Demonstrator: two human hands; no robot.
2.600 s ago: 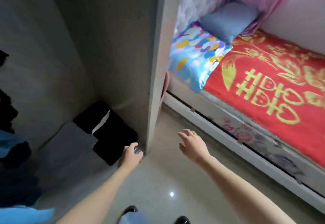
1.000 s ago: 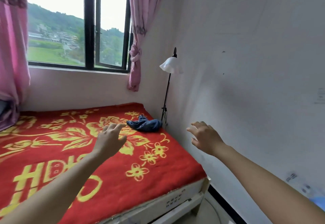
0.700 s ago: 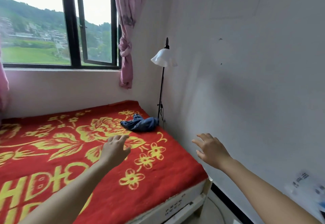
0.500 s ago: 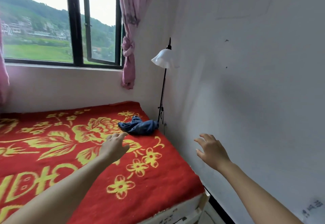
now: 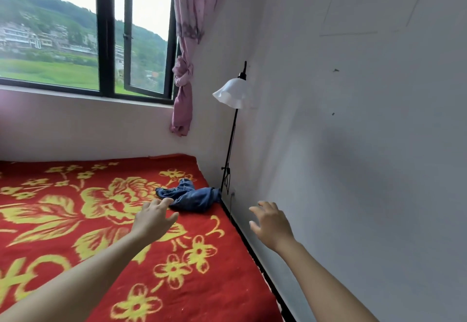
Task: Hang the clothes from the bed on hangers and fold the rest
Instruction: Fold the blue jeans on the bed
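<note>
Both hands are closer to the bed corner than half a second ago. left hand [image 5: 154, 220] now reaches up to the blue denim garment [image 5: 195, 198], before it was short of it. Camera is nearer too, and the white bed frame at the foot has dropped out of view. Garment not moved: crumpled heap on the red blanket [image 5: 75, 220] with yellow flowers, far right corner of the bed, close to the wall [image 5: 366, 157] and by the foot of the black lamp stand [image 5: 230, 150]. Type of garment is hard to make out, it is bunched up and only folds and a seam-like edge show. Its near left edge is partly covered by the left fingertips [image 5: 165, 201]. Left fingers are straight and loosely spread, palm down, grasping nothing. The tips are at the garment's near left edge, touching or just above, cannot tell. right hand [image 5: 271, 223] is over the dark gap between bed edge and wall, to the right of the garment and nearer the camera, apart from it. Its fingers are spread, slightly bent, released, holding nothing, with some blur on the tips. Both forearms are cut off by the bottom edge. Lamp base is hidden behind the bed corner, white shade [image 5: 233, 93] is up by the wall. pink curtain [image 5: 185, 69] is knotted beside the window [image 5: 106, 31], top cut off. Left part of the bed is out of frame
</note>
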